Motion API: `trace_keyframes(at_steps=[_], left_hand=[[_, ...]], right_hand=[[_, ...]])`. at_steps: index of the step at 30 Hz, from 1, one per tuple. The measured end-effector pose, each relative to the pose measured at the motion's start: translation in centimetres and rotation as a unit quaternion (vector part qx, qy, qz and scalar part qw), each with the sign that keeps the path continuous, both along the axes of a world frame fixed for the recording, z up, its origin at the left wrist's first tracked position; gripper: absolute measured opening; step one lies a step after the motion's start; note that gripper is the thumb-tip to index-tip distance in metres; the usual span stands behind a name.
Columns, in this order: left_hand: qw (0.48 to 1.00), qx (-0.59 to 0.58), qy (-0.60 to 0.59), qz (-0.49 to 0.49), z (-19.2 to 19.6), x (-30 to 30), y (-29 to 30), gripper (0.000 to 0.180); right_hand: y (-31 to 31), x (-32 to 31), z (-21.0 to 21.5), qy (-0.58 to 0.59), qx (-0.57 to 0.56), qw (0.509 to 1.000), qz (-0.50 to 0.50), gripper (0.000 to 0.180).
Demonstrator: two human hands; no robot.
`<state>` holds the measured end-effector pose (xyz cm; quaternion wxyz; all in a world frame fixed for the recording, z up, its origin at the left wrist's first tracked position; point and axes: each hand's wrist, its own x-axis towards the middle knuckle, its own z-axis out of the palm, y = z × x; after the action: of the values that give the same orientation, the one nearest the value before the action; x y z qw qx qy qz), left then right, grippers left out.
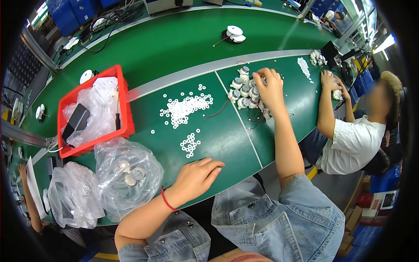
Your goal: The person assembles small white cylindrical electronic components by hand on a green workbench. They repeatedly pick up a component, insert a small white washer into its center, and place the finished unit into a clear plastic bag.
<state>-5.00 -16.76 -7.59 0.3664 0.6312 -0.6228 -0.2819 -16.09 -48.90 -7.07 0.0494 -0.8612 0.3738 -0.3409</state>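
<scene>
1. The right hand reaches far out over the green desk into a cluster of small white cylindrical parts with wires; its fingers curl down among them, but whether the grip has closed on one I cannot tell
2. The left hand rests palm down on the near edge of the desk, fingers loosely bent, holding nothing
3. A small heap of white rings lies just beyond the left hand, and a larger scatter of white rings further out
4. A red crate with plastic bags stands to the left, and clear bags of parts lie nearer
5. Another person in a white shirt works at the desk's right end
</scene>
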Motion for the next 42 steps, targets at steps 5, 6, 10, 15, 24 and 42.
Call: trace_keyframes(at_steps=[5,6,10,15,24,42], left_hand=[[1.000,0.002,0.008,-0.020,0.3,0.5,0.2,0.021],[1.000,0.003,0.001,-0.031,0.4,0.7,0.6,0.022],[0.999,-0.012,-0.036,-0.020,0.5,0.7,2.2,0.025],[0.994,-0.070,-0.042,0.069,2.9,0.3,5.5,0.022],[0.876,0.032,-0.104,0.470,7.4,3.3,13.7,0.012],[0.872,-0.034,0.029,0.487,6.7,4.4,16.4,0.030]], right_hand=[[1.2,-1.0,1.0,-0.112,0.033,0.992,0.054,0.021],[2.2,-1.2,1.7,-0.115,0.022,0.991,0.059,0.021],[9.1,0.0,2.0,-0.248,0.024,0.966,0.065,0.014],[18.3,0.8,1.0,-0.143,0.037,0.943,0.298,0.017],[28.0,6.5,2.9,-0.070,0.162,0.776,0.605,0.029],[28.4,9.5,2.0,0.004,0.462,0.692,0.555,0.040]])
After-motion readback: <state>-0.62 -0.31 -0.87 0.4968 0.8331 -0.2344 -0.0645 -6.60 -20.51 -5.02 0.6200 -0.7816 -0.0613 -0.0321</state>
